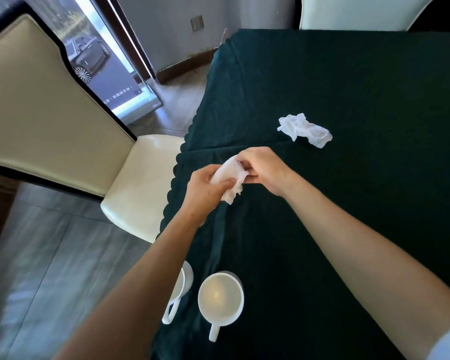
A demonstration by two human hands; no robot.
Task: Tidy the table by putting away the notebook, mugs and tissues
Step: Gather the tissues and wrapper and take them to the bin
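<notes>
Both the left hand (205, 188) and the right hand (264, 170) are clenching one crumpled tissue (230, 178) just beyond the two mugs (220, 297), so the tissue step is underway, and next probably comes reaching farther past the mugs for the second tissue (304, 129).

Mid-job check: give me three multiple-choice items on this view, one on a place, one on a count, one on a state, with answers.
1. Where is the loose crumpled tissue?
A. on the chair
B. on the green tablecloth, beyond the hands
C. inside a mug

2. How many white mugs show?
A. one
B. two
C. four

3. The other tissue is:
A. held between both hands
B. lying flat
C. on the floor

Answers: 1 B, it lies on the cloth past the hands; 2 B, the full mug and the one half-hidden by the left forearm; 3 A, the left hand and the right hand grip it.
</notes>
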